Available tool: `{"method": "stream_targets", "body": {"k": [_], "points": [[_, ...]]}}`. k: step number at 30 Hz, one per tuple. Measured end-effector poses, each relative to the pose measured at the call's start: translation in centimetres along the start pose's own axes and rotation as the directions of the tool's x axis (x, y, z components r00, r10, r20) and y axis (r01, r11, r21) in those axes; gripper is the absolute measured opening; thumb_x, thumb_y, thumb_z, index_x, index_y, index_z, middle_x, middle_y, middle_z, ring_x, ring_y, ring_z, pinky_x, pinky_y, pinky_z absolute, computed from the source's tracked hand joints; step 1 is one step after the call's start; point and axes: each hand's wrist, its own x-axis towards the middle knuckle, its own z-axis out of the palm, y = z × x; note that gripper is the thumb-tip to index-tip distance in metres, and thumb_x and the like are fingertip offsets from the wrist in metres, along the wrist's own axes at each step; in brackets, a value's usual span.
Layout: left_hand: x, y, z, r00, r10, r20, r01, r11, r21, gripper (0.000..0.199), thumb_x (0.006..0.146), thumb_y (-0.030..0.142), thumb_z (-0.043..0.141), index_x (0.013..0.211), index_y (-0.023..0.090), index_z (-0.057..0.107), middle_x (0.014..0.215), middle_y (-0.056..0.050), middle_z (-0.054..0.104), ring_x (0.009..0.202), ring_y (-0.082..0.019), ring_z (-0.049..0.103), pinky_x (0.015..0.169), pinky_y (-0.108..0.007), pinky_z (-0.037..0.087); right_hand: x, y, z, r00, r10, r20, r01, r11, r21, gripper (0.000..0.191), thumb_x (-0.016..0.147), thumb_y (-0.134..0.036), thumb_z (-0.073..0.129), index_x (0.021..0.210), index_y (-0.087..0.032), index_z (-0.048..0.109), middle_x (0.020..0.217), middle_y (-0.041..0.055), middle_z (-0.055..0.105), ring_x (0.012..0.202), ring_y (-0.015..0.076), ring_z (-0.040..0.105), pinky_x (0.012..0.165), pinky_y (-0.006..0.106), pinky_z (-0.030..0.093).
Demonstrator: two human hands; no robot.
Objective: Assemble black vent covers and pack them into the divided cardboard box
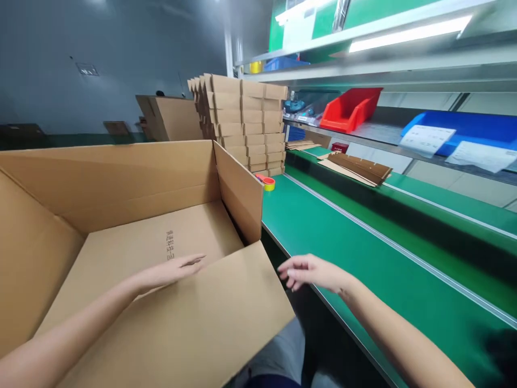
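Observation:
A large open cardboard box (pixel 109 175) takes up the left half of the view, its flaps standing up or folded out. Inside it lies a flat cardboard surface (pixel 129 248) printed with dark characters. My left hand (pixel 175 269) reaches across the near flap (pixel 218 312) with its fingers stretched out flat and nothing held. Whether it touches the flap I cannot tell. Just right of that flap's corner is my right hand (pixel 309 271), its fingers loosely bent and apart, holding nothing, above the edge of the green bench (pixel 363 258).
Behind the box rises a stack of folded cardboard boxes (pixel 246 116). A yellow tape roll (pixel 269 184) lies by its foot. Cardboard pieces (pixel 355 167) rest on the bench's far side. The shelf above holds a red bin (pixel 351 110) and a blue bin (pixel 472 129).

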Motion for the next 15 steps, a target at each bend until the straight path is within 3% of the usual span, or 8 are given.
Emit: {"method": "stream_targets", "body": {"k": [3, 7, 11, 15], "points": [[-1.2, 3.3, 2.6, 0.997, 0.071, 0.034, -0.072, 0.997, 0.016, 0.088, 0.068, 0.059, 0.073, 0.142, 0.017, 0.052, 0.145, -0.012, 0.060, 0.131, -0.034, 0.058, 0.107, -0.036, 0.049, -1.2, -0.2, -2.5, 0.991, 0.009, -0.135, -0.002, 0.999, 0.051, 0.057, 0.077, -0.060, 0.082, 0.111, -0.014, 0.075, 0.106, 0.0116, 0.073, 0.085, 0.0166, 0.069, 0.079, 0.032, 0.060], [-1.4, 5.4, 5.1, 0.971, -0.102, -0.215, 0.166, 0.938, 0.303, 0.056, 0.066, 0.048, 0.070, 0.112, 0.019, 0.060, 0.117, -0.015, 0.073, 0.111, -0.041, 0.067, 0.091, -0.047, 0.053, -3.1, 1.0, -5.7, 0.968, 0.038, -0.247, -0.006, 0.992, 0.129, 0.053, 0.077, -0.057, 0.084, 0.108, -0.015, 0.076, 0.105, 0.0114, 0.073, 0.082, 0.0146, 0.068, 0.076, 0.028, 0.058], [-1.5, 5.7, 6.0, 0.942, -0.156, -0.298, 0.251, 0.915, 0.315, 0.048, 0.068, 0.044, 0.070, 0.110, 0.023, 0.059, 0.118, -0.012, 0.073, 0.114, -0.041, 0.066, 0.092, -0.046, 0.051, -3.0, 2.0, -10.0, 0.968, 0.052, -0.245, -0.018, 0.990, 0.141, 0.050, 0.078, -0.057, 0.084, 0.108, -0.017, 0.077, 0.106, 0.0104, 0.072, 0.081, 0.0135, 0.066, 0.075, 0.027, 0.057], [-1.3, 4.3, 6.8, 0.927, -0.146, -0.345, 0.246, 0.931, 0.268, 0.044, 0.068, 0.042, 0.070, 0.108, 0.025, 0.063, 0.119, -0.010, 0.073, 0.116, -0.038, 0.066, 0.093, -0.044, 0.051, 1.1, 0.3, -14.3, 0.983, 0.016, -0.184, 0.001, 0.996, 0.095, 0.049, 0.079, -0.057, 0.083, 0.108, -0.018, 0.077, 0.105, 0.0100, 0.072, 0.083, 0.0140, 0.066, 0.077, 0.028, 0.057]]}}
